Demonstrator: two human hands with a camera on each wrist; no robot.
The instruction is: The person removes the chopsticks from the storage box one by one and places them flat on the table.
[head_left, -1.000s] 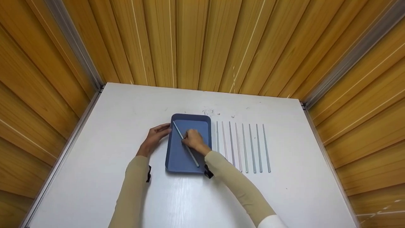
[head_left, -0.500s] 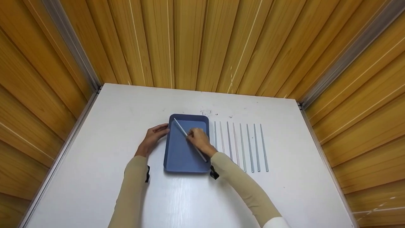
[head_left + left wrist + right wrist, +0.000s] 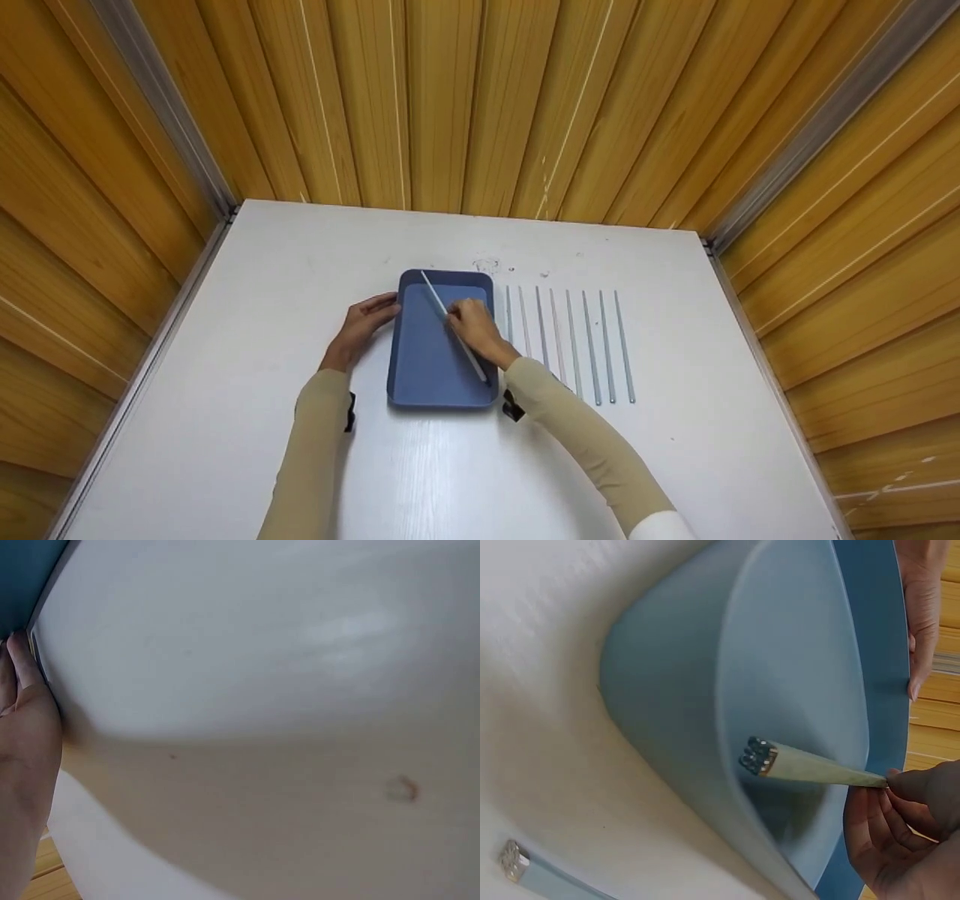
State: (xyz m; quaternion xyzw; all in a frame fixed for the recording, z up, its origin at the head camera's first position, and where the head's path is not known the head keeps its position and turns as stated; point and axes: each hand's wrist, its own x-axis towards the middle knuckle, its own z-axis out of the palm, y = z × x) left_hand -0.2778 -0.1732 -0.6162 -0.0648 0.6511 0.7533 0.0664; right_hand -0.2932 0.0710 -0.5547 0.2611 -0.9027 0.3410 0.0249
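In the head view, a blue rectangular tray [image 3: 427, 360] stands on the white table. My left hand [image 3: 362, 326] lies against its left wall, fingers extended and touching the rim. My right hand [image 3: 474, 326] is over the tray and pinches a chopstick [image 3: 433, 291] near its middle between thumb and fingers. The chopstick slants across the tray, from the far wall toward the near right corner. In the right wrist view, the thick end of the pale chopstick [image 3: 810, 766], with a dark bumpy ornament, points at the camera inside the tray wall.
Several chopsticks [image 3: 591, 345] lie side by side on the table to the right of the tray, partly covered by the right forearm. Wood-patterned walls [image 3: 442, 105] enclose the table [image 3: 300, 255] at the back and sides.
My right hand has shifted slightly right with the chopstick, whose far end has moved right and up toward the tray's far wall. The left hand stays at the tray's left side.
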